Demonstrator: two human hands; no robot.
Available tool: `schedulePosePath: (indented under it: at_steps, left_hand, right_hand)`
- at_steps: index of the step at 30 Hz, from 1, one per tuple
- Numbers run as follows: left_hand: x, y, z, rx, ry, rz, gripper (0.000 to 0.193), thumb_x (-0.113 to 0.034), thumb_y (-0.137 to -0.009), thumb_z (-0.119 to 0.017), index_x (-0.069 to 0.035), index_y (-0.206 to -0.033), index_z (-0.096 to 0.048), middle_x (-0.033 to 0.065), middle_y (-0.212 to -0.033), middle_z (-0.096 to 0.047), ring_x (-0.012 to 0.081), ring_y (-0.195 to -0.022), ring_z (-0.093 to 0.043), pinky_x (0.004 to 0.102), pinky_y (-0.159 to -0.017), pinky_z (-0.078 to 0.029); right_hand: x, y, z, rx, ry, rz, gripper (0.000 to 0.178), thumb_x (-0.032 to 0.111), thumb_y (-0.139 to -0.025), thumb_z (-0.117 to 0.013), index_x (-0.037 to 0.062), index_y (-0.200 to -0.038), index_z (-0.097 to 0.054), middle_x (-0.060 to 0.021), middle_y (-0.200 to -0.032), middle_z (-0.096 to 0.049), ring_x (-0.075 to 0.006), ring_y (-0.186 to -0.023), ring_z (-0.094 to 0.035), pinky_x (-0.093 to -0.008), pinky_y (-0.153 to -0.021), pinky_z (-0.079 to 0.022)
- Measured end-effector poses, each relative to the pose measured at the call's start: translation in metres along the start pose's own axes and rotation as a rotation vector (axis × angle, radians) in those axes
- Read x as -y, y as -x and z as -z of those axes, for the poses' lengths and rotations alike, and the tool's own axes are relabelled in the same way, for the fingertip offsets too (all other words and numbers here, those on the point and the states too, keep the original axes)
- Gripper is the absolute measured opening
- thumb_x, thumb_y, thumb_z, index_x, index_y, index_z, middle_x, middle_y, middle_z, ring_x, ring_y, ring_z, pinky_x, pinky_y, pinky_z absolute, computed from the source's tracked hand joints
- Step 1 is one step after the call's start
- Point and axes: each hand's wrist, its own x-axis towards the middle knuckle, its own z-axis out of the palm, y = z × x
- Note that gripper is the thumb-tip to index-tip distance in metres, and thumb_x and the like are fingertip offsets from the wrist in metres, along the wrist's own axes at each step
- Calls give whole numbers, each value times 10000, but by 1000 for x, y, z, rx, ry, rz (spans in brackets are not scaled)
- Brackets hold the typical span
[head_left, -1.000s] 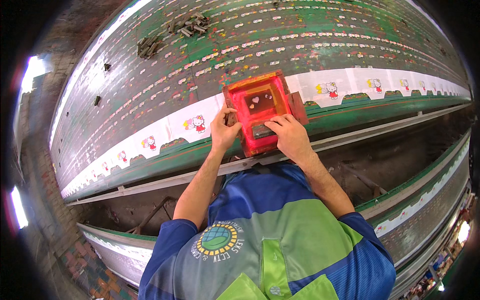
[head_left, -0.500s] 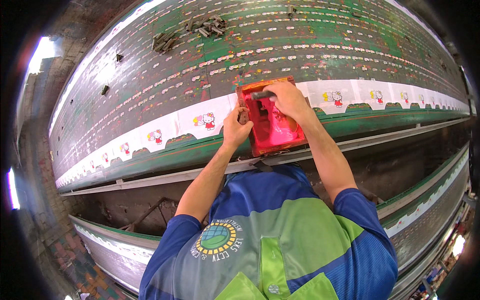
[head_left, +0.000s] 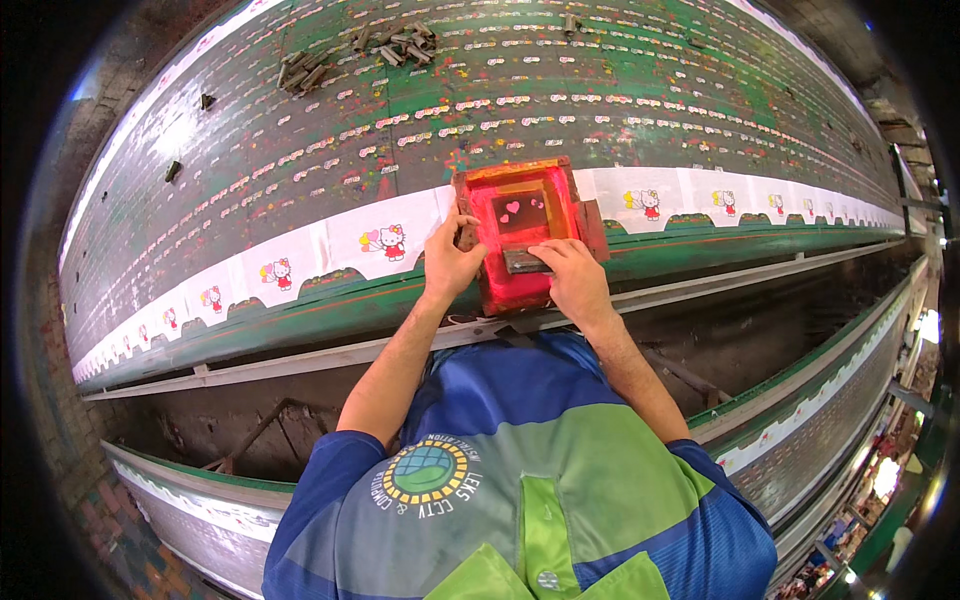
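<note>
A red-stained wooden screen printing frame (head_left: 515,168) lies on the strip of white fabric pieces (head_left: 345,235) along the table's near edge. My left hand (head_left: 455,258) grips the left side of the frame, its fingers bent over the edge. In my right hand (head_left: 577,280) is a dark, flat squeegee (head_left: 525,261), held inside the frame near its near end. Red ink coats the inside walls. Beyond the squeegee, a dark window shows small pink hearts. Printed cartoon cats with balloons stand on the fabric to both sides of the frame.
The long dark-green table (head_left: 420,120) carries rows of small printed marks. A pile of short dark tubes (head_left: 395,45) lies toward its far side. A metal rail (head_left: 330,358) runs along the near edge. Behind me stands a second long table (head_left: 215,495).
My right hand has drawn the squeegee from the far end of the frame toward me. The window with hearts is now uncovered. My left hand keeps its grip on the frame.
</note>
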Motion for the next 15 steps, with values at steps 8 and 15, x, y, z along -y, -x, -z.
schedulePosePath:
  at_steps: [8, 15]
  left_hand:
    - [-39, 0, -46, -46, 69, -175, 332, -18, -812, -829, -18, -1127, -724, 356, -1688, -497, 340, -1472, -653, 401, -1114, -567]
    - [-81, -13, -191, -7, 222, -224, 341, 13, -822, -820, 4, -1148, -718, 335, -1696, -507, 357, -1579, -540, 417, -1228, -481]
  right_hand:
    - [-47, 7, 40, -61, -39, 69, 485, -55, -808, -682, 95, -1255, -799, -66, -1223, -771, -327, -1180, -688, -428, -1046, -591]
    - [-170, 41, 114, -43, -7, 16, 535, -90, -815, -687, 112, -1298, -797, -62, -1294, -765, -343, -1232, -673, -455, -1071, -588]
